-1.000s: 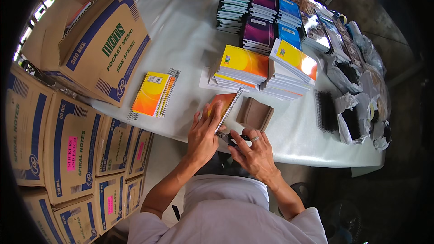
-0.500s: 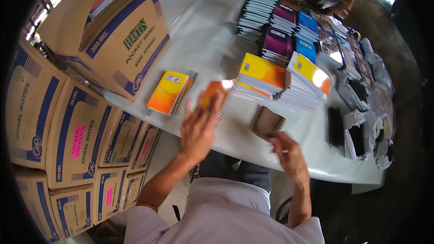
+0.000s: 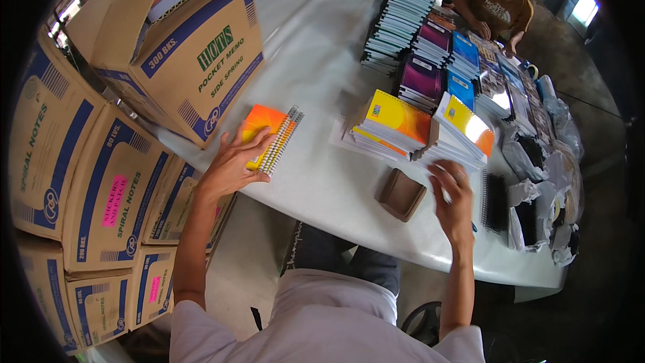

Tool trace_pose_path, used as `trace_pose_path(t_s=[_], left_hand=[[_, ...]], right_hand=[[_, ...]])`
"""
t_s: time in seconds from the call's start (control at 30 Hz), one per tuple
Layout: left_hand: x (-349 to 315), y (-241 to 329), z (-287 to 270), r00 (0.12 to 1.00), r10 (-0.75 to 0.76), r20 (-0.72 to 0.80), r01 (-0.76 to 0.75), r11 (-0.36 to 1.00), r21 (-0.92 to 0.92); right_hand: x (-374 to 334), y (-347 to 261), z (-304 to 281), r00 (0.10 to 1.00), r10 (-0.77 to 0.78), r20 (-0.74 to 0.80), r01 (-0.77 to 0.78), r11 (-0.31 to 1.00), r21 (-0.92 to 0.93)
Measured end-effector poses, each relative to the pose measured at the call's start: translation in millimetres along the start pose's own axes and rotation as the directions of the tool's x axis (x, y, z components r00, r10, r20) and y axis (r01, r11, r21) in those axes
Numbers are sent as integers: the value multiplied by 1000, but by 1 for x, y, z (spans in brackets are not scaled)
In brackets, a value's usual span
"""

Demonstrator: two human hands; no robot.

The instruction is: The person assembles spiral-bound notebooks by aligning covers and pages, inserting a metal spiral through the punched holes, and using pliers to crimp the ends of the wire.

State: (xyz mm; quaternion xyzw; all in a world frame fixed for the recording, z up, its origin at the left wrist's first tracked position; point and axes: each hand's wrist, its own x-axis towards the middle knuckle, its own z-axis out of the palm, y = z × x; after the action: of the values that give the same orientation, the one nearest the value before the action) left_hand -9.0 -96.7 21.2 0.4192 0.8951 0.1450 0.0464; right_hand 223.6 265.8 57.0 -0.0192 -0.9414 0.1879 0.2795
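My left hand [image 3: 232, 163] lies over a small pile of orange and yellow spiral notebooks [image 3: 263, 118], gripping the top one. Its fingers reach across the cover toward the wire coils, and the thumb rests at the near edge. My right hand [image 3: 454, 196] hangs over the table with fingers bent and apart, nothing visible in them. Just beyond it stand two piles of yellow-orange notebooks without visible coils, a left pile [image 3: 395, 119] and a right pile [image 3: 465, 128]. A small brown open box [image 3: 401, 194] sits to the left of my right hand.
A large open carton [image 3: 195, 60] stands at the table's left, above stacked cartons [image 3: 111, 195]. Green-edged [image 3: 401, 23], purple [image 3: 421, 75] and blue notebooks [image 3: 461, 86] form rows at the back right. Black wire coils [image 3: 495, 203] lie at right. A co-worker [image 3: 494, 1] stands across the table.
My left hand has carried a notebook leftward onto the spiral notebooks there. My right hand has moved away from the brown box, up and right toward the yellow-orange piles.
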Motion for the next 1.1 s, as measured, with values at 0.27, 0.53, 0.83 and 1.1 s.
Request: trace_pose_path(t_s=[0.27, 0.53, 0.83, 1.1], left_hand=[[3, 73, 0, 918, 67, -392, -66, 998, 16], [4, 86, 34, 931, 91, -353, -150, 978, -142], [89, 108, 67, 960, -41, -275, -252, 291, -923], [138, 122, 22, 959, 91, 270, 285, -327, -901]], right_hand=[[146, 11, 67, 848, -251, 468, 276, 961, 16], [161, 13, 66, 801, -172, 574, 72, 978, 193], [157, 16, 55, 916, -215, 339, 146, 965, 219], [82, -34, 62, 826, -562, 47, 564, 822, -80]])
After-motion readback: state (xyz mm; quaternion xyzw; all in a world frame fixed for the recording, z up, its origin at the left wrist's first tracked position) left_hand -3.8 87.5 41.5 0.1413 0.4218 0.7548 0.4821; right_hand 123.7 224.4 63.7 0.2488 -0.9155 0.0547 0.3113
